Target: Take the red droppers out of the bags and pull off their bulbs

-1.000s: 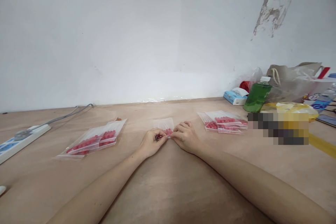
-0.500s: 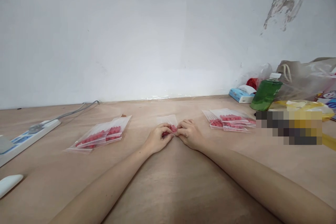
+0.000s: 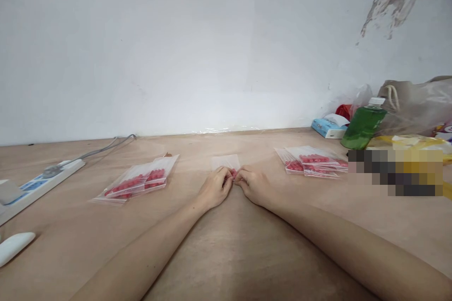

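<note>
A pale wall point(image 3: 176, 47) rises behind everything, scuffed bare high on the right, and up against it runs the broad wooden table point(image 3: 219, 254) where this person has both forearms resting. A power strip point(image 3: 42, 186) sits over to the left; a green bottle point(image 3: 363, 127) leans at the far right, beside a blue tissue pack point(image 3: 328, 127). Between these lie two small piles of clear bags, the left pile point(image 3: 137, 181) and the right pile point(image 3: 312, 162), each several overlapping bags deep and showing red inside. Those look filled to me, though whether each is sealed I can't say from here. The left hand point(image 3: 217, 186) and right hand point(image 3: 254, 186) meet in the middle, thumbs and fingers pinched close together on the near edge of one more bag, the middle bag point(image 3: 224, 161), which lies flat on the wood with its far end poking out beyond the knuckles (the fingers hide most of the rest). It has red pieces point(image 3: 233, 173) in it too, so I'd judge the filling done and only this edge unsettled; closed or not, I can't tell.
</note>
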{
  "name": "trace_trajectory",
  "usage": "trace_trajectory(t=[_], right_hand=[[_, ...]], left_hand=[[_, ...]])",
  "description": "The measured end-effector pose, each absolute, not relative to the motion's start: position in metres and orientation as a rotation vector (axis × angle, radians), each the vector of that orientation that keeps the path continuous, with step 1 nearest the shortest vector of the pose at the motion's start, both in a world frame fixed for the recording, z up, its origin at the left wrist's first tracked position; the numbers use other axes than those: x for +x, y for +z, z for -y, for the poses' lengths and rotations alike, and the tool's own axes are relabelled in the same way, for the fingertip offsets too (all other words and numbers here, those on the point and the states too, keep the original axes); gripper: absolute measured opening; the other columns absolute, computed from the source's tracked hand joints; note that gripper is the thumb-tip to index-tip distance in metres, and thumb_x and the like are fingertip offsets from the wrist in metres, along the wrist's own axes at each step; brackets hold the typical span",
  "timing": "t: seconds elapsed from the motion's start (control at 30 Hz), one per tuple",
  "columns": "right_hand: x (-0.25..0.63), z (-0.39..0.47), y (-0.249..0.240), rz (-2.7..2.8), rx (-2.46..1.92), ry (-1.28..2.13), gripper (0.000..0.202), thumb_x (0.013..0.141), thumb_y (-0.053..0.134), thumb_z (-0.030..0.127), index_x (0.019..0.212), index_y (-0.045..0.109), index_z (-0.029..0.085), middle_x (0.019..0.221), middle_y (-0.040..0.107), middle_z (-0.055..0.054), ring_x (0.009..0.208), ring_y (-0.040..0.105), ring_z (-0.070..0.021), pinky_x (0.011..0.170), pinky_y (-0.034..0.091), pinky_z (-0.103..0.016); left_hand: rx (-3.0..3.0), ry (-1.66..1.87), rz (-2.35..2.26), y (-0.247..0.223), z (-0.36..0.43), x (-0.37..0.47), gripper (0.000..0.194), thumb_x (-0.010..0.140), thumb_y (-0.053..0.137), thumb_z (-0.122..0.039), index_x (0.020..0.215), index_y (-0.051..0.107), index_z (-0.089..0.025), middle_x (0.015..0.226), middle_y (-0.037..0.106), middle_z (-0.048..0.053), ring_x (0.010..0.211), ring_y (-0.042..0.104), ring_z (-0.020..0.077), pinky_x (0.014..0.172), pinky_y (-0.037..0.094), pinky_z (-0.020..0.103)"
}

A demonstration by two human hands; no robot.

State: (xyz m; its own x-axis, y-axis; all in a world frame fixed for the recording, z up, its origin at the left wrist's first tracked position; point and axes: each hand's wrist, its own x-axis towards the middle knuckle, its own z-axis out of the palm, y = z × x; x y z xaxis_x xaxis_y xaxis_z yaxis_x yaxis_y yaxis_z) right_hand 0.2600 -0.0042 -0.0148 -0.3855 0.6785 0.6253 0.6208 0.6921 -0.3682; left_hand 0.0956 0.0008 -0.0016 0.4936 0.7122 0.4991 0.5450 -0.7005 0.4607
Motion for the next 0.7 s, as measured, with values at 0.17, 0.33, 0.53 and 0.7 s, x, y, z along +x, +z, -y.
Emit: trace_trajectory(t=[0.17,0.33,0.53,0.7], right_hand=[[0.254,0.006,-0.014,2.172,-0.907,0.124,0.018,0.076,0.044,0.004,0.072,0.055,0.018,0.089,0.058,-0.005,0.082,0.054,-0.0135,0.073,0.044,-0.026],[0.262,0.009,-0.004,2.234,-0.713,0.269,0.012,0.072,0.049,0.006,0.072,0.054,0.017,0.101,0.053,-0.006,0.092,0.053,-0.0133,0.080,0.044,-0.026],[0.291,0.002,0.000,2.182,-0.779,0.331,0.016,0.074,0.052,0.015,0.058,0.055,0.017,0.089,0.058,-0.005,0.082,0.058,-0.0130,0.076,0.046,-0.026],[0.295,-0.010,-0.008,1.994,-0.975,0.178,0.011,0.073,0.053,0.019,0.068,0.063,0.017,0.093,0.057,-0.007,0.089,0.057,-0.0163,0.079,0.046,-0.030]], left_hand=[[2.428,1.098,-1.249,-0.002,-0.003,0.095,0.012,0.084,0.039,-0.018,0.076,0.047,-0.018,0.086,0.058,0.003,0.078,0.055,0.0153,0.070,0.044,0.030],[2.303,1.285,-1.417,-0.001,-0.001,0.091,0.012,0.085,0.041,-0.024,0.080,0.050,-0.018,0.090,0.058,0.004,0.083,0.056,0.0159,0.073,0.045,0.029],[2.489,1.025,-1.243,0.005,0.002,0.081,0.028,0.085,0.043,-0.034,0.108,0.052,-0.020,0.115,0.055,0.005,0.115,0.043,0.0200,0.097,0.033,0.036],[2.599,0.802,-1.323,0.006,0.004,0.080,0.029,0.087,0.038,-0.033,0.109,0.053,-0.022,0.109,0.060,0.004,0.103,0.052,0.0195,0.100,0.026,0.042]])
